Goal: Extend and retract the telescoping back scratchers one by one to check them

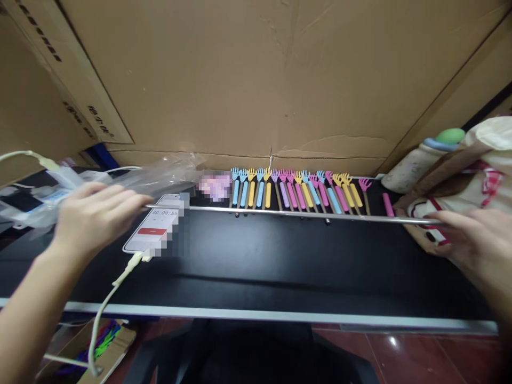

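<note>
A long thin metal rod [280, 213] stretches level across the view above the black table. My left hand [94, 213] is closed round its left end, and my right hand [468, 240], partly blurred, grips its right end. Just behind the rod lies a row of small back scratchers [298, 194] with claw heads and handles in blue, yellow, purple and pink. The claws point towards the cardboard wall. At the row's right end one pink claw [365, 184] has a bare brown stem, and a loose pink handle [388, 205] lies beside it.
A phone [154, 226] showing a timer lies near my left hand, its white cable [100, 309] hanging over the table's edge. Clear plastic bags [168, 170] lie behind. At right stand a bottle [416, 162] and a plush item [496, 160]. Below are a chair [248, 352] and a box [120, 349].
</note>
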Motion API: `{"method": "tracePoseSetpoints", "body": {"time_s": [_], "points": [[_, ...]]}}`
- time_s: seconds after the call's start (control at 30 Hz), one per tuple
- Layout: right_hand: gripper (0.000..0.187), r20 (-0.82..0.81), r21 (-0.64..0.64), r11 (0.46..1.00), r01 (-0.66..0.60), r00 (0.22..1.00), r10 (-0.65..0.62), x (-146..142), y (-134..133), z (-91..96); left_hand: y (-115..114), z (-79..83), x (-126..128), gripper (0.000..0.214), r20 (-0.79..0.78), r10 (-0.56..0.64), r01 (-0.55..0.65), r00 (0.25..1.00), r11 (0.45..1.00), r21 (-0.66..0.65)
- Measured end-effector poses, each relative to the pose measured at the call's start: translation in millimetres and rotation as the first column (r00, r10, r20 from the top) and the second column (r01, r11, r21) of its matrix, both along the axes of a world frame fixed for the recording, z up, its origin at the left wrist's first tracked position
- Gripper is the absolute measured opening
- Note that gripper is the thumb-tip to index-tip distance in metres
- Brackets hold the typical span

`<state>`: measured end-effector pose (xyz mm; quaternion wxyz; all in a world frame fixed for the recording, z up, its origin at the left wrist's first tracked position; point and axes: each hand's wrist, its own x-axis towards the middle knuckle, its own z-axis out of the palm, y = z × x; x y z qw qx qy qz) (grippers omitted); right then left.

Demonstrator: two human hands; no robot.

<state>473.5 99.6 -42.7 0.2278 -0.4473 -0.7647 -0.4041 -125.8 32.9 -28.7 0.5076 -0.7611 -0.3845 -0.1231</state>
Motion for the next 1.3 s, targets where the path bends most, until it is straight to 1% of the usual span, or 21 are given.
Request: {"method": "tracePoseSetpoints", "body": {"time_s": [0.07, 0.1, 0.2, 0.27, 0.37, 0.5, 0.57, 0.6, 0.63, 0.7, 0.77, 0.83, 0.9, 0.93, 1.03, 1.1, 1.17, 1.23, 1.3], "points": [[0.023, 0.135, 0.002, 0.982, -0.188, 0.973, 0.186, -40.6, -8.2, 4.2, 2.1, 3.0, 30.5, 0.012, -0.034, -0.074, 0.074, 0.997, 0.997, -0.026], [0.022, 0.150, -0.005, 0.969, -0.248, 0.958, 0.246, -62.4, -11.6, 5.9, 3.8, 4.0, 46.7, 0.013, -0.046, -0.087, 0.085, 0.995, 0.995, -0.047], [0.021, 0.136, -0.034, 0.958, -0.285, 0.948, 0.287, -118.5, -17.6, 9.8, 9.8, 6.1, 89.4, 0.014, -0.014, -0.093, 0.091, 0.996, 0.988, -0.127], [0.021, 0.115, -0.047, 0.950, -0.308, 0.943, 0.311, -142.6, -20.3, 11.3, 12.3, 7.0, 109.6, 0.018, 0.020, -0.102, 0.103, 0.995, 0.979, -0.173], [0.020, 0.095, -0.075, 0.946, -0.315, 0.942, 0.321, -165.0, -27.5, 9.6, 10.2, 6.6, 132.4, 0.022, 0.069, -0.115, 0.127, 0.991, 0.970, -0.206], [0.016, 0.066, -0.135, 0.926, -0.352, 0.930, 0.363, -186.2, -40.9, -2.6, 1.9, 0.2, 158.1, 0.019, 0.106, -0.156, 0.181, 0.982, 0.940, -0.290], [0.015, 0.057, -0.118, 0.926, -0.359, 0.928, 0.368, -190.1, -44.0, -8.3, 0.4, -3.8, 163.4, 0.018, 0.115, -0.167, 0.194, 0.979, 0.935, -0.298], [0.016, 0.062, -0.106, 0.927, -0.359, 0.929, 0.366, -188.5, -43.6, -9.6, 0.8, -5.3, 162.2, 0.018, 0.118, -0.171, 0.199, 0.978, 0.936, -0.291], [0.016, 0.073, -0.096, 0.929, -0.357, 0.928, 0.364, -184.1, -41.8, -9.8, 1.7, -6.2, 157.8, 0.018, 0.117, -0.169, 0.196, 0.979, 0.939, -0.283], [0.016, 0.107, -0.074, 0.938, -0.340, 0.932, 0.346, -166.4, -34.6, -7.4, 4.6, -6.0, 139.6, 0.020, 0.103, -0.146, 0.168, 0.984, 0.949, -0.266], [0.016, 0.147, -0.035, 0.950, -0.310, 0.939, 0.312, -138.7, -23.6, -3.5, 7.8, -3.7, 110.7, 0.020, 0.061, -0.093, 0.105, 0.994, 0.965, -0.239], [0.015, 0.184, 0.003, 0.964, -0.265, 0.948, 0.260, -105.2, -11.4, -1.3, 10.7, -1.1, 75.9, 0.022, 0.000, -0.029, 0.028, 1.000, 0.982, -0.189], [0.016, 0.170, 0.014, 0.987, -0.159, 0.973, 0.154, -70.7, -0.1, -1.9, 13.0, -0.1, 40.0, 0.021, -0.036, 0.027, -0.032, 0.999, 0.991, -0.132], [0.018, 0.166, 0.011, 0.994, -0.108, 0.981, 0.105, -54.5, 4.5, -2.9, 13.7, -0.7, 23.0, 0.021, -0.029, 0.056, -0.059, 0.998, 0.994, -0.093], [0.024, 0.143, 0.009, 1.000, 0.028, 0.989, -0.029, -15.2, 12.2, -6.6, 14.1, -5.8, -19.9, 0.021, -0.052, 0.127, -0.125, 0.991, 0.992, 0.023], [0.027, 0.127, -0.002, 0.997, 0.074, 0.989, -0.073, -0.1, 12.0, -8.1, 13.0, -10.6, -39.0, 0.019, -0.088, 0.142, -0.136, 0.986, 0.988, 0.068], [0.028, 0.106, -0.027, 0.995, 0.098, 0.990, -0.094, 6.1, 9.0, -9.1, 12.2, -14.9, -49.9, 0.017, -0.091, 0.145, -0.139, 0.985, 0.988, 0.072], [0.029, 0.073, -0.056, 0.992, 0.114, 0.991, -0.110, 6.0, 6.2, -10.3, 12.6, -17.8, -54.5, 0.015, -0.045, 0.154, -0.151, 0.987, 0.987, 0.061], [0.031, 0.038, -0.083, 0.990, 0.117, 0.993, -0.114, 3.2, 6.2, -11.2, 14.2, -19.2, -55.3, 0.018, 0.013, 0.174, -0.175, 0.985, 0.984, 0.041]]}}
